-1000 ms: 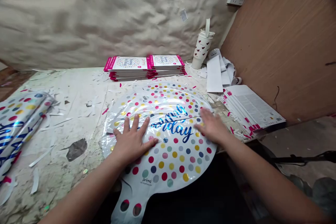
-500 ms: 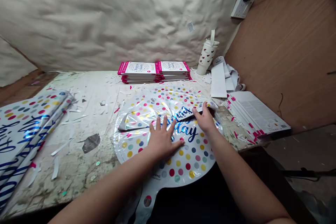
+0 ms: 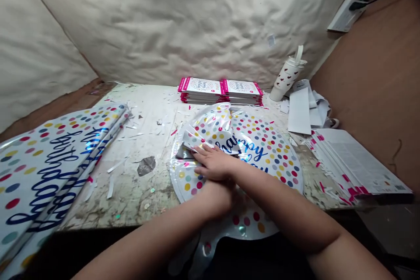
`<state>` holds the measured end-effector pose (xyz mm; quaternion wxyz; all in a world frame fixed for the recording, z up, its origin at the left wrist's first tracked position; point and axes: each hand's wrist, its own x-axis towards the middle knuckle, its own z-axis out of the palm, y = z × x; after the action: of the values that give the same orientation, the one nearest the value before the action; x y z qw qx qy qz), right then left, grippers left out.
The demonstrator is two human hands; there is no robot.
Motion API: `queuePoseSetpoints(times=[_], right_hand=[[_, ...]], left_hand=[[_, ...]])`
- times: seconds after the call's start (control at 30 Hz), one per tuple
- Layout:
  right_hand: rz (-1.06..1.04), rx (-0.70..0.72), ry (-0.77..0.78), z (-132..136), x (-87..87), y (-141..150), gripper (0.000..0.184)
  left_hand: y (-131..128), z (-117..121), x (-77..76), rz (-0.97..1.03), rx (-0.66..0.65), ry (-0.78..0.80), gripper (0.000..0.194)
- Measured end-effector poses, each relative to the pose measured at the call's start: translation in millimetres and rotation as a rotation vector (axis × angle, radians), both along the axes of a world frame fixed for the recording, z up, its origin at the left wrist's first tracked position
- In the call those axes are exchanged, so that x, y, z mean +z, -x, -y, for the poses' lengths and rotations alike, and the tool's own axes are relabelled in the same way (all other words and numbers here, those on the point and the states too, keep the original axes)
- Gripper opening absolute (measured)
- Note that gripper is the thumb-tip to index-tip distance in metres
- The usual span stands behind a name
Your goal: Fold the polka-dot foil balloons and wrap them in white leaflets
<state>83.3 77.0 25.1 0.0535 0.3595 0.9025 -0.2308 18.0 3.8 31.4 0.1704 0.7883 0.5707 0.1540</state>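
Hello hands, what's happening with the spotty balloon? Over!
Right hand lies over left hand. Spotty balloon spread out, creased at left. Right forearm blocks part.

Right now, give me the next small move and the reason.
I'd probably slide the right hand leftward, pressing the flap flat: it rests at the flap's lower edge, and that edge looks wrinkled and lifted off the foil balloon, with a dark gap at its left end.

Blue letters "ppy" can be read on the spotty foil sheet (image 3: 278, 157), and "ha" on its folded flap (image 3: 210, 124). Blue writing on the other foil (image 3: 29, 162) cannot be read for sure. Words on the pink-edged packs (image 3: 205, 86) are printed too small.
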Motion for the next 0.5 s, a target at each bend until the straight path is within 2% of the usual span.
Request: queuePoseSetpoints(times=[0.07,0.1,0.13,0.23,0.27,0.33,0.4,0.5], right_hand=[[-0.002,0.017,0.012,-2.4,-6.8,-4.2,0.06],[-0.013,0.023,0.009,-2.4,-10.4,-5.5,0.06],[-0.033,0.027,0.005,-1.9,-13.8,-6.3,0.059],[-0.142,-0.007,-0.023,0.6,-21.0,-7.7,0.058],[-0.196,-0.043,-0.055,0.9,-22.3,-7.9,0.058],[-0.309,-0.156,-0.161,0.2,-24.4,-7.3,0.062],[-0.37,-0.29,-0.286,-1.5,-27.5,-3.8,0.062],[-0.348,-0.391,-0.392,-3.9,-35.5,9.3,0.035]], left_hand=[[28.4,11.3,6.9,-0.016,-0.243,0.046,0.022],[44.2,11.4,9.0,-0.056,-0.332,0.032,0.017],[60.4,7.3,9.7,-0.115,-0.355,-0.026,0.018],[105.1,-24.7,4.4,-0.365,-0.24,-0.378,0.034],[116.7,-38.2,1.7,-0.432,-0.235,-0.465,0.03],[132.1,-61.9,-0.6,-0.52,-0.273,-0.543,0.017],[136.1,-74.2,2.8,-0.538,-0.268,-0.582,0.018],[124.1,-67.6,10.0,-0.455,-0.164,-0.705,0.019]])
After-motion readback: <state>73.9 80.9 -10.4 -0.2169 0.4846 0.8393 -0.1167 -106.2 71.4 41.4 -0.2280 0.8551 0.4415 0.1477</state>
